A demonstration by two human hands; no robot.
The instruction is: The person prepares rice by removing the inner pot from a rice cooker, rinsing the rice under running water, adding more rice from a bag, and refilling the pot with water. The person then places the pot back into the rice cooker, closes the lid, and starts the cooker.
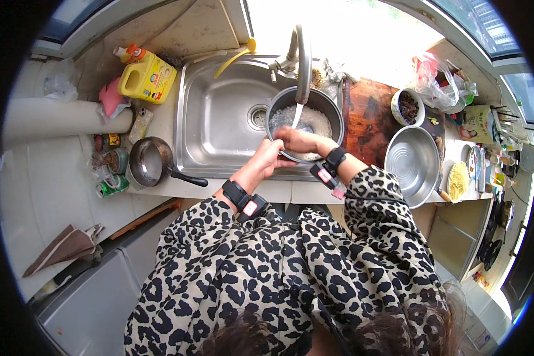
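Note:
A dark grey pot stands at the right end of the stainless steel sink, under the tap. A stream of water runs from the tap into it. Pale grains that look like rice lie in water inside the pot. With its thumb on the near-left rim and fingers below, my left hand holds the pot. My right hand is over the pot's near side, its fingers blurred at the grains and water; their exact pose is unclear.
Left of the sink are a saucepan, a green can and a yellow jug. A yellow ladle leans on the sink's back rim. On the right are a wooden board, a bowl and a metal pan.

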